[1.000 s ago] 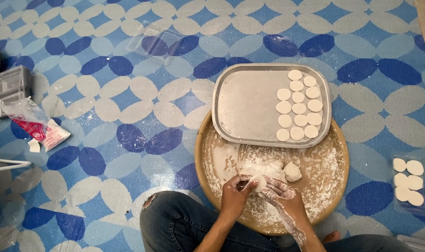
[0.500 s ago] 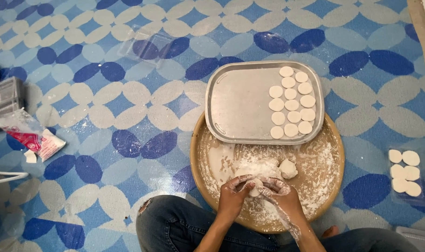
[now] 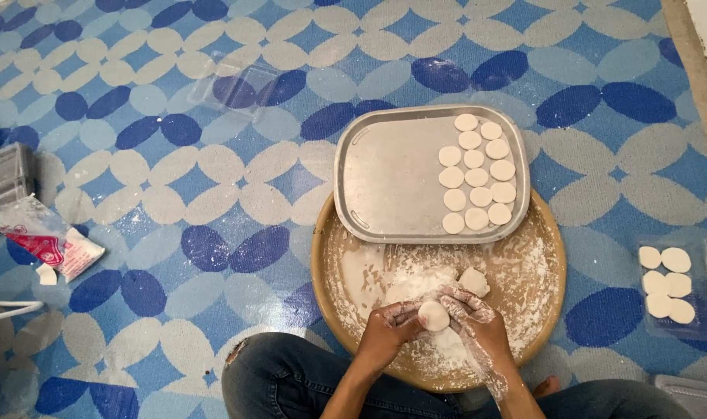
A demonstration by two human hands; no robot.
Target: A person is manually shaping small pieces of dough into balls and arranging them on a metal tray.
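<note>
I sit on the floor over a round wooden board point(image 3: 539, 264) dusted with flour. Both hands meet above its near side, pinching one small white dough ball point(image 3: 434, 315): my left hand point(image 3: 388, 334) cups it from the left, my floury right hand point(image 3: 477, 322) presses it from the right. A second dough lump point(image 3: 474, 281) lies on the board just beyond my right hand, beside a flour heap point(image 3: 415, 281). A metal tray point(image 3: 392, 178) rests on the board's far edge, with several flat white dough discs point(image 3: 477, 177) in rows on its right side.
A clear plastic container point(image 3: 671, 283) with more discs lies to the right on the blue and cream patterned mat. An empty clear lid point(image 3: 241, 85) lies at the back left. A flour bag point(image 3: 47, 237) and grey boxes point(image 3: 4, 174) are at the far left.
The hands have stayed over the near side of the board, working the dough; a rounded ball now shows between them. The view has shifted slightly.
</note>
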